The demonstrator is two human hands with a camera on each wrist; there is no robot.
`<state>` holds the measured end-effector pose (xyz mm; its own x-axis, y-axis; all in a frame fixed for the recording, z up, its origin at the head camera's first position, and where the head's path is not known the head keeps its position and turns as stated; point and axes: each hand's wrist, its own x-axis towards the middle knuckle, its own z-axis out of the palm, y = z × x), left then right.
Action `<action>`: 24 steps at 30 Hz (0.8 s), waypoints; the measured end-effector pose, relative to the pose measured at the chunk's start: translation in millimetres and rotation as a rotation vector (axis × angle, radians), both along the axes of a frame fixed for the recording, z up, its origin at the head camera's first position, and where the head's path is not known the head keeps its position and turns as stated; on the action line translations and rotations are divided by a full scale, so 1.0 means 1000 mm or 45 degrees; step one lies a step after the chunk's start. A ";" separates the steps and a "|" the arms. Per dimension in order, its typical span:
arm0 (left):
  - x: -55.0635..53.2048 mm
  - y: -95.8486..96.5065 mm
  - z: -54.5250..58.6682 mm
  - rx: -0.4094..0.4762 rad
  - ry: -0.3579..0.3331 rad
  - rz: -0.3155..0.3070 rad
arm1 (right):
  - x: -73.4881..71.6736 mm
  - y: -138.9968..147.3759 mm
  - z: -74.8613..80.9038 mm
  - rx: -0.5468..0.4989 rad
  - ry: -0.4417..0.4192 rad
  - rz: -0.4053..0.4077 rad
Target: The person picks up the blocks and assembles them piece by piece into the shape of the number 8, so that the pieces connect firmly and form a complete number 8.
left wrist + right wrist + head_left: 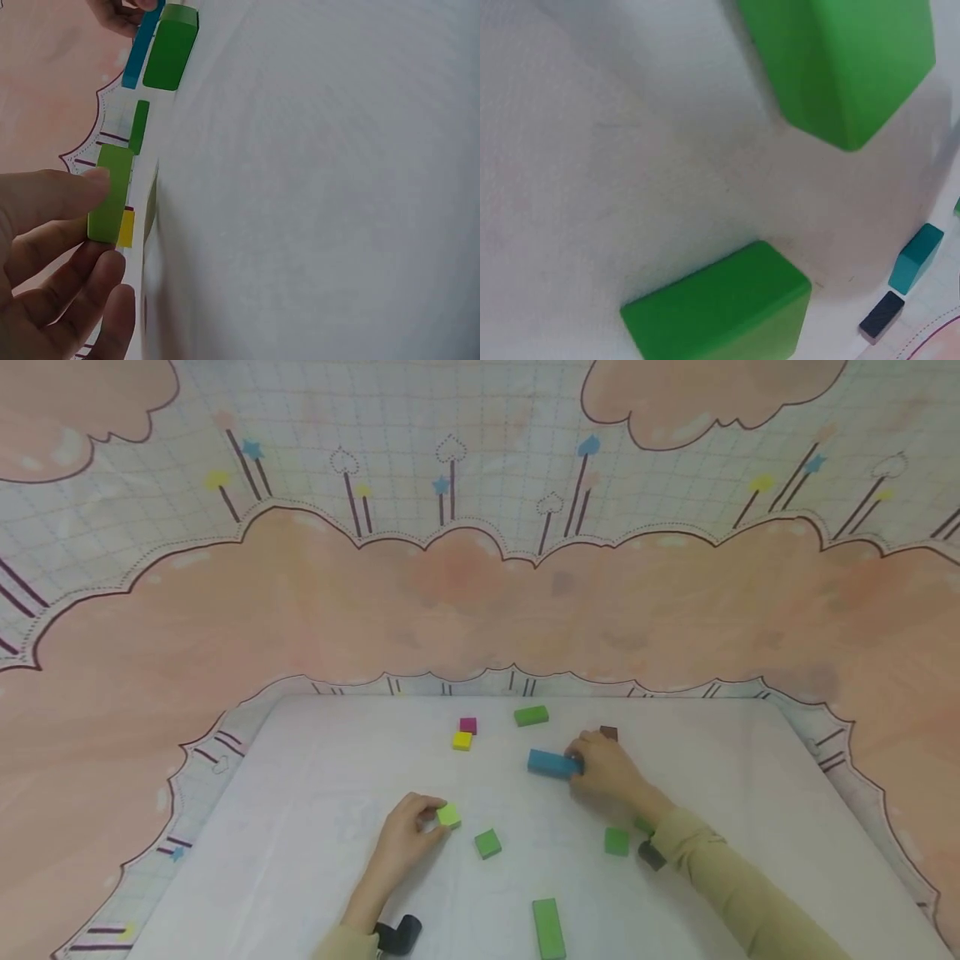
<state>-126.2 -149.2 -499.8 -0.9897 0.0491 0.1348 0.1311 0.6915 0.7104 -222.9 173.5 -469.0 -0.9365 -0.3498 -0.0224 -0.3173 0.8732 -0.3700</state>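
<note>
My left hand pinches a light green block between thumb and fingers, left of the middle of the white table. In the left wrist view the thumb lies on one face of that light green block, fingertips at its lower end. Farther back on the right, my right hand grips the right end of a long blue block; its left part sticks out from the fingers. A green cube lies just right of the left hand. The right wrist view leaves out the right hand.
Behind are a magenta block, a yellow block and a green block. A dark brown block sits beyond the right hand. Near the right forearm lies a green block; a long green block is at the front.
</note>
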 end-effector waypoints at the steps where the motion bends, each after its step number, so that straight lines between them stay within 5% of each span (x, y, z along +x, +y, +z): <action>1: -0.001 0.001 0.000 -0.001 0.001 -0.007 | 0.001 0.000 0.000 0.000 0.005 0.006; 24: -0.022 0.020 0.001 -0.041 0.071 -0.137 | 0.014 -0.018 0.011 -0.013 0.053 0.065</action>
<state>-148.6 -129.2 -498.9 -0.9695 0.1597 0.1858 0.2441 0.6939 0.6774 -208.6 155.8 -458.3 -0.9177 -0.3969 0.0197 -0.3762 0.8518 -0.3645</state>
